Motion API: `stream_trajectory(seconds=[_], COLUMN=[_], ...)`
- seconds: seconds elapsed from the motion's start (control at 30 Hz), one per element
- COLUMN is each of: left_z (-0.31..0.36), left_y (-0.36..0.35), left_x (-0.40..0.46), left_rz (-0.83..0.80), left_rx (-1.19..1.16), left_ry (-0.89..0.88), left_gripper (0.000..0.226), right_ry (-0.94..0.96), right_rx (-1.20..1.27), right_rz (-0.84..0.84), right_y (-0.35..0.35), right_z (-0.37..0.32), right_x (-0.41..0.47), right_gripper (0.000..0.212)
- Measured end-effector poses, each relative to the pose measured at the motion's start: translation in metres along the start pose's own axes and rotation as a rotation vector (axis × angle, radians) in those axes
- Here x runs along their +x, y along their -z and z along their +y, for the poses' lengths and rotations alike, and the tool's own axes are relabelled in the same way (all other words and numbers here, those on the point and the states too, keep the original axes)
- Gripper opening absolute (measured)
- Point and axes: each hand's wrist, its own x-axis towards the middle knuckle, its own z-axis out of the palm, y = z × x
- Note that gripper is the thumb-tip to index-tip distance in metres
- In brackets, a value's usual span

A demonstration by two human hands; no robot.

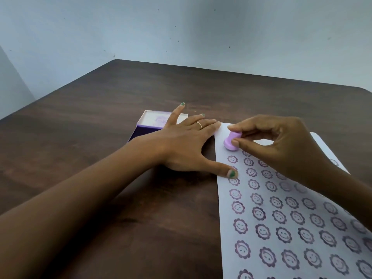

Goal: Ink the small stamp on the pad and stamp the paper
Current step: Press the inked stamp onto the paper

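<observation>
A small lilac stamp stands tilted on the far end of the white paper, its base on the sheet. My right hand pinches its handle between thumb and fingers. The paper carries several rows of purple smiley-flower prints. My left hand lies flat with spread fingers, thumb tip pressing the paper's left edge and fingertips at its top corner. Behind that hand sits the purple ink pad, lid open, partly hidden by the fingers.
Everything rests on a dark brown wooden table, whose far edge meets a pale blue wall. The paper runs off the frame at the bottom right.
</observation>
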Motion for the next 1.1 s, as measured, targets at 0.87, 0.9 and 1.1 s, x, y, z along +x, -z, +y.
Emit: stream_trajectory(seconds=[0.87, 0.9, 1.1], left_z=[0.0003, 0.0003, 0.0020], left_y=[0.0004, 0.0007, 0.0020], left_x=[0.0022, 0.0020, -0.0001], left_rz=[-0.016, -0.020, -0.033], left_rx=[-0.019, -0.019, -0.032], left_ry=[0.011, 0.012, 0.018], left_gripper=[0.114, 0.115, 0.115], right_ry=[0.033, 0.031, -0.009], right_rx=[-0.039, -0.034, -0.052], right_rz=[-0.067, -0.071, -0.086], right_y=[-0.0004, -0.0002, 0.0003], right_z=[-0.0015, -0.0019, -0.0016], right_x=[-0.0006, -0.0003, 0.0030], right_gripper=[0.029, 0.029, 0.026])
